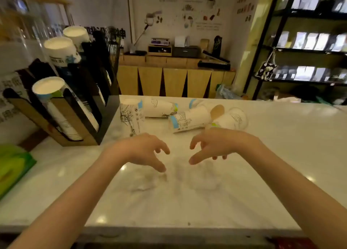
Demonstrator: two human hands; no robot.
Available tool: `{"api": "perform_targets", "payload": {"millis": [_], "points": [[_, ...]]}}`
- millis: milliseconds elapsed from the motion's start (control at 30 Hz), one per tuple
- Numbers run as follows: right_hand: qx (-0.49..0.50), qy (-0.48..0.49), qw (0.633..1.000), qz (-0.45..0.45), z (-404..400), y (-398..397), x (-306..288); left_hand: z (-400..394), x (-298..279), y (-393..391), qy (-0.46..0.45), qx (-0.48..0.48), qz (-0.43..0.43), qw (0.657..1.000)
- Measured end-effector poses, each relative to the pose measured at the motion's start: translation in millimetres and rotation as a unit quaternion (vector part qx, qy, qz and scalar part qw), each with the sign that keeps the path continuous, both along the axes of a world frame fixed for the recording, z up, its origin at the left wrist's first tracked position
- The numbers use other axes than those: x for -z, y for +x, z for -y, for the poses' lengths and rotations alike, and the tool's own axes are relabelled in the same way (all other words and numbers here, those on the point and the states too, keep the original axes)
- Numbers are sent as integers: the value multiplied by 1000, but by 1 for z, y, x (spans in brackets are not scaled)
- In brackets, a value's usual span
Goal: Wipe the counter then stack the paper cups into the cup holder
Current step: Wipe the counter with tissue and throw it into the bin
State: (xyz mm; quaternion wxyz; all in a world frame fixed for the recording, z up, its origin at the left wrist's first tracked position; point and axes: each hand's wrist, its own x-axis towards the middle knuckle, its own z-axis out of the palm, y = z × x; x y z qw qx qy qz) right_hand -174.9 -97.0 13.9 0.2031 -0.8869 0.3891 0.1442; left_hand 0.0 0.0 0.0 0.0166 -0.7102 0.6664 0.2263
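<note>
Both hands empty, fingers spread: left hand (pixel 142 151), right hand (pixel 216 145), hovering over bench (pixel 281 154). No cloth visible; wipe step unclear. Cups (pixel 187 120) mostly toppled at 12 o'clock; holder (pixel 78 121) at 10 o'clock. Next: grab nearest cup, nest into holder.

Cup holder (pixel 75 117) at far-left edge of counter (pixel 262 154), slanted, stacks of cups in its slots. Upright cup (pixel 132 117) just right of holder, near far edge. Four more cups lying on their sides along far edge, right of upright one: first (pixel 161 108) touching it, second (pixel 189 120) nearer, third (pixel 231 118) rightmost, fourth (pixel 197 103) behind those, blurred. Left hand (pixel 142 151) and right hand (pixel 219 145) above counter middle, before the cups, apart, fingers spread. Possibly a crumpled tissue (pixel 144 181) on counter under hands. Packet (pixel 13 168) at left edge, before holder.
</note>
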Motion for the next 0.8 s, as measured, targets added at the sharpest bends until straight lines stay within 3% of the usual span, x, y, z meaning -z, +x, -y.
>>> {"api": "perform_targets", "payload": {"millis": [167,300,433,600,700,800], "points": [[0,-25,999,-35,-6,-10,23,-7,26,2,30,4,40,999],[-20,-69,997,-6,-7,-20,37,-9,38,-4,-16,-16,19,1000],[-23,-122,986,113,-9,-30,48,-16,43,-12,-93,-63,-24,993],[-21,-42,954,295,-23,-31,44,-44,43,-27,-178,-129,-123,968],[-65,-21,946,318,-38,-22,46,-72,43,-33,-195,-151,-174,954],[-107,5,944,311,-58,-14,52,-101,48,-31,-139,-139,-218,956]]}}
